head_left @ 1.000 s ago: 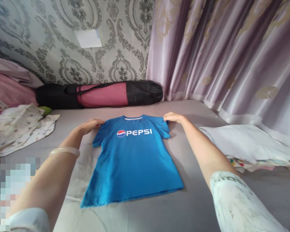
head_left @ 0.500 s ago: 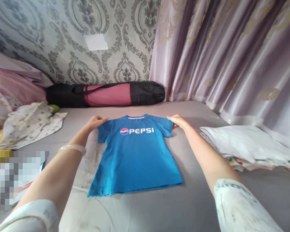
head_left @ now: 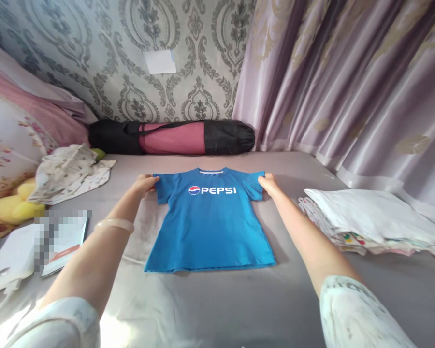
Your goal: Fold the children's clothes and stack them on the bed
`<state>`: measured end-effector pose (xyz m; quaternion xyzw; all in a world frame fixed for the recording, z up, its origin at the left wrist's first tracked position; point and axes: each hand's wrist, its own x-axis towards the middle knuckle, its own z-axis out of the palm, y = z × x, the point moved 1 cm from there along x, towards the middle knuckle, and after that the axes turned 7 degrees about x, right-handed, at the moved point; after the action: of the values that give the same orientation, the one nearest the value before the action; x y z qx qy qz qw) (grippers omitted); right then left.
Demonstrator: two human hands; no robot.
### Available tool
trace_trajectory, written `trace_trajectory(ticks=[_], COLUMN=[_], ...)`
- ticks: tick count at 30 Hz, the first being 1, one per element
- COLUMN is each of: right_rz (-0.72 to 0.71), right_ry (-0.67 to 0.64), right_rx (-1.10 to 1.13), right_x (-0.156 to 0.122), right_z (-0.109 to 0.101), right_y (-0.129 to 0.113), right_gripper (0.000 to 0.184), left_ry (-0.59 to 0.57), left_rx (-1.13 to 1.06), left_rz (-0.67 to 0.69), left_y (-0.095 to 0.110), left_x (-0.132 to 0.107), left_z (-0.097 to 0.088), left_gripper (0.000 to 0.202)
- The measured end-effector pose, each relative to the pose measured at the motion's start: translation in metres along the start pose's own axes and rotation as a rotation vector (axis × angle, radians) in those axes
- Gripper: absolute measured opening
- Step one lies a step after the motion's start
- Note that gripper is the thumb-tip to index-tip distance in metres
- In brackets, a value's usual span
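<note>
A small blue T-shirt (head_left: 210, 222) with a white PEPSI print lies flat and face up on the grey bed sheet (head_left: 217, 299). My left hand (head_left: 145, 183) pinches the end of its left sleeve at the shoulder. My right hand (head_left: 268, 184) pinches the end of the right sleeve. Both arms reach forward along the two sides of the shirt. A pale bangle sits on my left wrist.
A rolled pink mat in a black bag (head_left: 174, 137) lies against the patterned wall. Folded white clothes (head_left: 369, 220) are stacked at the right, below the purple curtain (head_left: 348, 87). Crumpled cloth (head_left: 70, 169), pillows, a yellow soft toy (head_left: 12, 205) and flat white items (head_left: 10, 256) sit at the left.
The camera has turned left, showing more of the left side. Both hands have slid from the shoulders to the sleeve ends, and the shirt lies more squarely.
</note>
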<state>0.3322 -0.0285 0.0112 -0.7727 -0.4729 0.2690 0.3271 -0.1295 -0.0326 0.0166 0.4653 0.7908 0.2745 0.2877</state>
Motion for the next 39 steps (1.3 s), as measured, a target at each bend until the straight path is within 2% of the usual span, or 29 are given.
trace_trajectory(ticks=[3, 5, 7, 12, 19, 23, 26, 27, 29, 30, 32, 35, 39], right_rz=[-0.011, -0.031, -0.081, -0.173, -0.102, -0.078, -0.260, -0.366, -0.558, -0.622, -0.660, -0.606, -0.539], right_ry=[0.115, 0.158, 0.161, 0.142, 0.165, 0.152, 0.196, 0.169, 0.007, -0.103, -0.267, -0.333, -0.333], right_rx=[-0.115, -0.210, -0.291, -0.496, -0.570, -0.607, -0.617, -0.604, -0.569, -0.560, -0.578, -0.617, -0.609], right_x=[-0.012, -0.020, -0.027, -0.032, -0.025, -0.023, -0.027, -0.030, -0.035, -0.037, -0.039, -0.036, -0.030], right_z=[0.007, 0.011, 0.015, 0.019, 0.013, 0.007, 0.013, 0.019, 0.035, 0.044, 0.062, 0.080, 0.086], right_y=[-0.007, -0.010, -0.010, -0.001, 0.004, -0.001, -0.015, -0.022, -0.034, -0.040, -0.046, -0.047, -0.039], right_gripper=[0.033, 0.037, 0.040, 0.041, 0.037, 0.037, 0.040, 0.041, 0.045, 0.048, 0.054, 0.059, 0.061], left_ry=[0.165, 0.280, 0.324, 0.239, 0.177, 0.264, 0.339, 0.318, 0.206, 0.124, -0.002, -0.060, -0.078], left_rx=[0.156, 0.306, 0.411, 0.649, 0.773, 0.797, 0.839, 0.846, 0.835, 0.818, 0.794, 0.781, 0.802], left_rz=[0.041, 0.102, 0.153, 0.225, 0.133, 0.106, 0.285, 0.390, 0.616, 0.707, 0.811, 0.794, 0.693], left_y=[0.003, 0.005, 0.006, 0.001, -0.003, 0.005, 0.020, 0.027, 0.040, 0.047, 0.056, 0.060, 0.051], left_x=[-0.010, -0.018, -0.025, -0.031, -0.025, -0.029, -0.033, -0.034, -0.033, -0.033, -0.031, -0.030, -0.030], left_z=[0.013, 0.022, 0.029, 0.034, 0.030, 0.026, 0.029, 0.033, 0.048, 0.057, 0.077, 0.099, 0.109], left_gripper=[0.015, 0.025, 0.034, 0.043, 0.043, 0.042, 0.042, 0.043, 0.046, 0.047, 0.050, 0.058, 0.064])
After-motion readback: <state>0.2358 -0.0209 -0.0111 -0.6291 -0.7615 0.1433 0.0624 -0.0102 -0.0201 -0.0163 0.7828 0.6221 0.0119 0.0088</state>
